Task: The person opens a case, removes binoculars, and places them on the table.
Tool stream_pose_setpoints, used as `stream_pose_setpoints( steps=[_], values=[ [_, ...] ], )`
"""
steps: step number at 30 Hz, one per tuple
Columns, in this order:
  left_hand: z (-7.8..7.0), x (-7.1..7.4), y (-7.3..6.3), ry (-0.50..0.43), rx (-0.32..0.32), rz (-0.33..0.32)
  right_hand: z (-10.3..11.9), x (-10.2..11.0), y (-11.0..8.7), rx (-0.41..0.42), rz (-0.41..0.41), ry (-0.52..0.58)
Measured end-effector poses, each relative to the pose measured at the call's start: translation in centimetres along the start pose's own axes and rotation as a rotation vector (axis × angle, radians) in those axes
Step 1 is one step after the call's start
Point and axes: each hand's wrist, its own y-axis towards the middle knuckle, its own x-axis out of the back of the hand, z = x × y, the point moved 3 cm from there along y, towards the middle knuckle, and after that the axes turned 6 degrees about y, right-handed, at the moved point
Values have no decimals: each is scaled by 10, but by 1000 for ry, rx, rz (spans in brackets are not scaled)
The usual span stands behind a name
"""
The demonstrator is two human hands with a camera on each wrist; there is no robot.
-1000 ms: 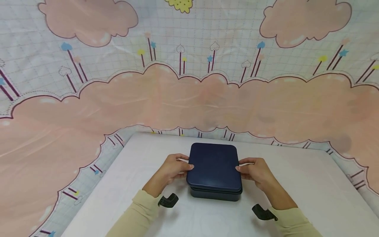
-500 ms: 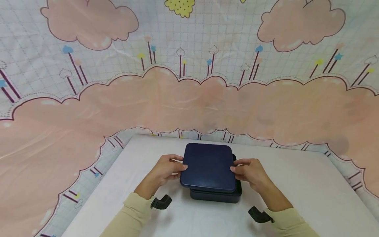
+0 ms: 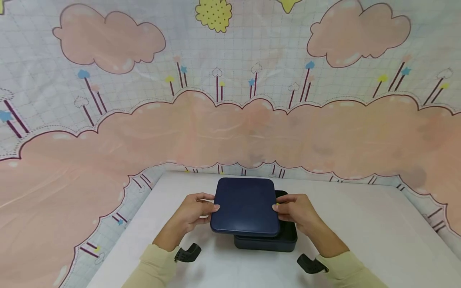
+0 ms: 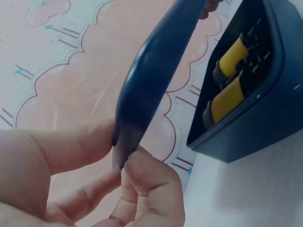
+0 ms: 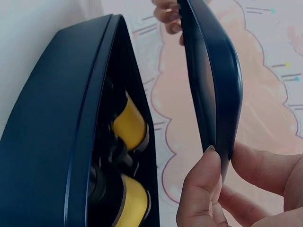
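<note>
I have the left hand (image 3: 194,210) pinching one edge of the lid (image 3: 245,206), left of the box (image 3: 265,245), and the right hand (image 3: 298,210) pinching the opposite edge, above the box. The lid hangs apart from the box, over its left part. Inside the box lie two yellow-and-black cylinders (image 4: 227,100); beneath it is the white table (image 3: 381,220). I judge the step in hand to be taking off the lid; the next move probably calls for both hands to clear the box's left side together before lowering.
</note>
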Motion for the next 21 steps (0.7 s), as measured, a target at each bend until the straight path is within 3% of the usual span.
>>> stream_pose_setpoints(
  steps=[21],
  values=[
    [8,37,-9,-22,-18,39,1,-37,1,31,-31,104]
  ],
)
